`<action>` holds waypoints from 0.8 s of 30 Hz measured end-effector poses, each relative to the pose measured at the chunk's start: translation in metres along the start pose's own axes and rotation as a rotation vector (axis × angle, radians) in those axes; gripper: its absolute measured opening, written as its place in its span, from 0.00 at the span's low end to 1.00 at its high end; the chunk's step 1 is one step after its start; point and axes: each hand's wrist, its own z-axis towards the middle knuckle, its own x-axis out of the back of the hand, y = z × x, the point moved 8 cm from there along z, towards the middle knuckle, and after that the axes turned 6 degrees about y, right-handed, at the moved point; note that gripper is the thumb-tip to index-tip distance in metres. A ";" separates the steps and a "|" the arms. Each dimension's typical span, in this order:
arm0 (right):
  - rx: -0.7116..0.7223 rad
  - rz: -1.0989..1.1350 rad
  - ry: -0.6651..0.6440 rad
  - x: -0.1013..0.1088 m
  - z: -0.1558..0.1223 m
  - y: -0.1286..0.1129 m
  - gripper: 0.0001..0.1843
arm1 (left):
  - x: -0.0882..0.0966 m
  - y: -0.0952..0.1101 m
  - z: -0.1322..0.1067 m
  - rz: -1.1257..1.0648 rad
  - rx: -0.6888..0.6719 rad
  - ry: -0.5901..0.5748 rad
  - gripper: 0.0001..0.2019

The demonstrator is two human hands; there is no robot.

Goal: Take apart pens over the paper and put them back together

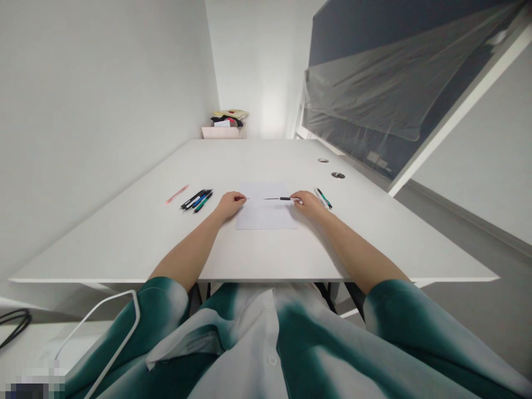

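A sheet of white paper (pixel 266 210) lies flat on the white desk (pixel 124 238), between my two hands. My right hand (pixel 305 203) pinches a slim black pen (pixel 280 198) at its end, with the tip pointing left above the paper. My left hand (pixel 230 204) rests at the paper's left edge, its fingertips closed on a small thin dark item (pixel 241 198). That item is too small to identify. The two hands are apart, and the pen tip does not reach the item.
Several pens (pixel 196 200) lie left of the paper, beyond them a pink pen (pixel 177 194). Two more pens (pixel 323 198) lie by my right hand. Two round desk grommets (pixel 338 175) sit further right. A cardboard box with clutter (pixel 223 132) stands past the far edge.
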 end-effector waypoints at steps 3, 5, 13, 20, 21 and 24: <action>0.010 0.000 -0.012 -0.004 0.000 -0.004 0.19 | -0.002 0.003 -0.001 -0.052 0.012 0.009 0.12; 0.024 0.001 -0.015 -0.008 0.000 -0.011 0.19 | -0.005 0.012 -0.003 -0.089 -0.020 -0.009 0.12; 0.100 0.035 -0.018 -0.018 -0.001 -0.036 0.19 | -0.024 0.047 -0.015 -0.093 -0.162 -0.174 0.10; 0.040 -0.001 -0.023 -0.014 0.001 -0.023 0.18 | -0.014 0.033 -0.009 0.050 -0.124 -0.137 0.13; 0.004 -0.014 -0.017 -0.011 0.001 -0.016 0.18 | -0.012 0.029 -0.008 0.053 -0.115 -0.132 0.14; -0.151 -0.054 0.018 0.001 0.000 0.007 0.17 | -0.007 0.015 -0.006 0.054 -0.066 -0.115 0.14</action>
